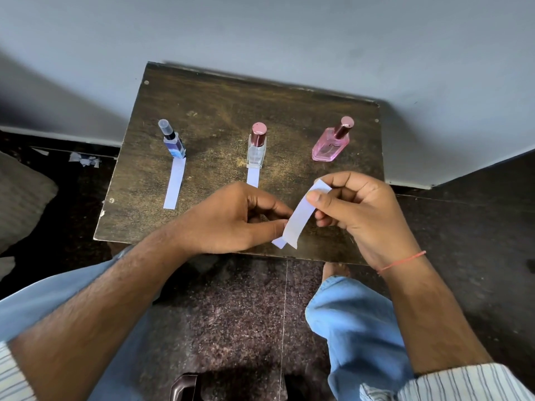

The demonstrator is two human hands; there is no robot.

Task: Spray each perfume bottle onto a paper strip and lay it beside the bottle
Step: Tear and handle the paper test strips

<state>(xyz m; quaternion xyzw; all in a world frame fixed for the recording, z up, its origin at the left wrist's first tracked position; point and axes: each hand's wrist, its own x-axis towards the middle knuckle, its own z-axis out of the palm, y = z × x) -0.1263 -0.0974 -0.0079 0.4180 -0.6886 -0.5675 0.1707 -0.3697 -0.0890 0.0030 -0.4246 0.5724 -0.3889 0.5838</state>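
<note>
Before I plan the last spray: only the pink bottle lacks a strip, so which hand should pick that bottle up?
Probably the right hand: it is nearest the pink bottle. It would first have to leave the paper strip to the left hand, which already pinches it.

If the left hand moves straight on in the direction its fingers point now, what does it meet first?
The left hand points rightward, so it would first meet the paper strip it already pinches, then probably the right hand just behind it. Depth between them is unclear.
</note>
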